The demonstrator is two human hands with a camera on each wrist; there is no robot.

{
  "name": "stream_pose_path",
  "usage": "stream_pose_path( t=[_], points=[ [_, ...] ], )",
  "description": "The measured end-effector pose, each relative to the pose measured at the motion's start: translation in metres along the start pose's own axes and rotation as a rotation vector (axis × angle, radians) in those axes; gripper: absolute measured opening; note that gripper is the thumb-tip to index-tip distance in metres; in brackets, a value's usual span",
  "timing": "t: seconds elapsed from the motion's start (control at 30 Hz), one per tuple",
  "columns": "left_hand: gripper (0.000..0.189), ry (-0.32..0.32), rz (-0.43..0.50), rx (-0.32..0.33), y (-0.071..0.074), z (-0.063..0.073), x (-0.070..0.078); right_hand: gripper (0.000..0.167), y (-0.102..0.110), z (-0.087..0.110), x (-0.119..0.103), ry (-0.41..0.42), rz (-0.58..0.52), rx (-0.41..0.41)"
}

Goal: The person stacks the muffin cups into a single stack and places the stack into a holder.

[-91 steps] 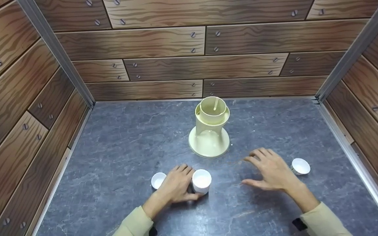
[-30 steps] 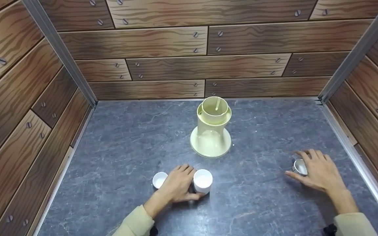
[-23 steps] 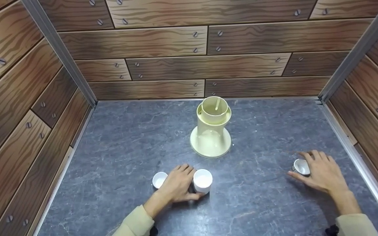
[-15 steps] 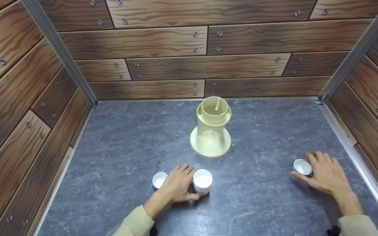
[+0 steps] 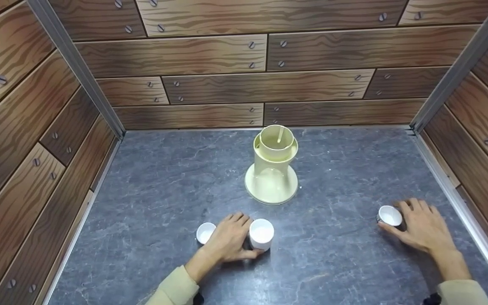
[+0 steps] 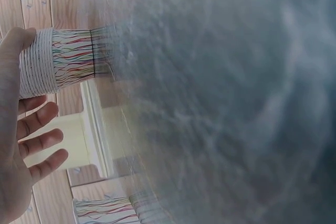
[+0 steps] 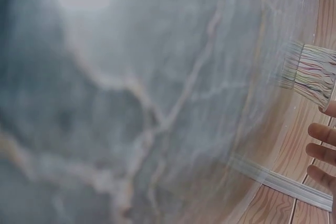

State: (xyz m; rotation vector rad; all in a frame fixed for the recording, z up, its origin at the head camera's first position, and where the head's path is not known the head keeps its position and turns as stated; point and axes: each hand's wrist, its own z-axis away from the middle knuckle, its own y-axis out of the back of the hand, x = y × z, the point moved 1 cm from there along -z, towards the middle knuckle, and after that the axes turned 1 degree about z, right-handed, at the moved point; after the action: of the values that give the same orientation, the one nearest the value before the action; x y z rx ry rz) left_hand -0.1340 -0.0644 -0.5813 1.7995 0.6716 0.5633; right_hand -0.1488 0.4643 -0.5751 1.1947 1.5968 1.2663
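Observation:
My left hand [image 5: 229, 241] holds an upright stack of nested paper cups [image 5: 262, 233] on the table, thumb on the near side. Their white rims and coloured squiggly lines show in the left wrist view, where the other fingers spread past the stack [image 6: 73, 56]. At the right, my right hand [image 5: 424, 226] has its thumb and fingers around a paper cup [image 5: 389, 215], mouth up. The right wrist view shows a fingertip at the rim of this squiggle-patterned cup [image 7: 315, 72]; the thumb is hidden there. Left of my left hand stands another paper cup [image 5: 204, 232], partly covered by it.
A pale yellow-green stand [image 5: 273, 184] with a flared round base and a tube nested in its top rises at the back middle. The dark grey marbled table [image 5: 176, 169] is bounded by wood-patterned walls [image 5: 214, 59]. A metal edge strip [image 5: 464, 212] runs along the right side.
My right hand has moved right, from the middle of the table to the right-hand cup, and drawn in around it. The left hand keeps its hold on the stack without moving.

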Motion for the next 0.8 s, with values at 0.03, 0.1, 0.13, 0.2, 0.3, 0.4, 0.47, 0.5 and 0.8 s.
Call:
stream_pose_path(
  t=[0.03,0.1,0.13,0.2,0.3,0.4,0.47,0.5,0.8],
  points=[
    [0.075,-0.001,-0.003,0.0,0.0,0.0,0.0,0.09,0.0,0.0,0.0,-0.001,-0.001,-0.002],
    [0.075,-0.004,-0.007,0.0,0.0,0.0,0.0,0.089,0.0,0.0,0.0,-0.005,-0.003,-0.006],
    [0.075,-0.005,-0.01,0.0,0.0,0.0,0.0,0.088,-0.001,0.0,0.0,-0.006,-0.002,-0.01],
    [0.075,-0.006,-0.013,-0.002,-0.001,0.0,0.0,0.087,-0.001,0.0,0.0,-0.008,0.001,-0.017],
    [0.076,-0.008,-0.016,-0.004,-0.001,0.0,-0.001,0.085,-0.002,0.0,0.0,-0.002,0.006,-0.023],
    [0.075,-0.012,-0.013,0.008,-0.001,0.0,-0.001,0.083,-0.001,0.0,-0.001,0.007,0.01,-0.02],
    [0.075,-0.014,-0.011,0.019,-0.001,0.0,-0.001,0.082,0.0,-0.001,-0.002,0.009,0.005,-0.017],
    [0.075,-0.014,-0.009,0.025,-0.001,0.0,-0.001,0.081,0.001,-0.001,-0.003,0.01,0.002,-0.015],
    [0.074,-0.01,-0.006,0.023,-0.002,0.0,-0.001,0.075,0.0,-0.004,-0.013,0.045,-0.012,0.043]
  ],
)
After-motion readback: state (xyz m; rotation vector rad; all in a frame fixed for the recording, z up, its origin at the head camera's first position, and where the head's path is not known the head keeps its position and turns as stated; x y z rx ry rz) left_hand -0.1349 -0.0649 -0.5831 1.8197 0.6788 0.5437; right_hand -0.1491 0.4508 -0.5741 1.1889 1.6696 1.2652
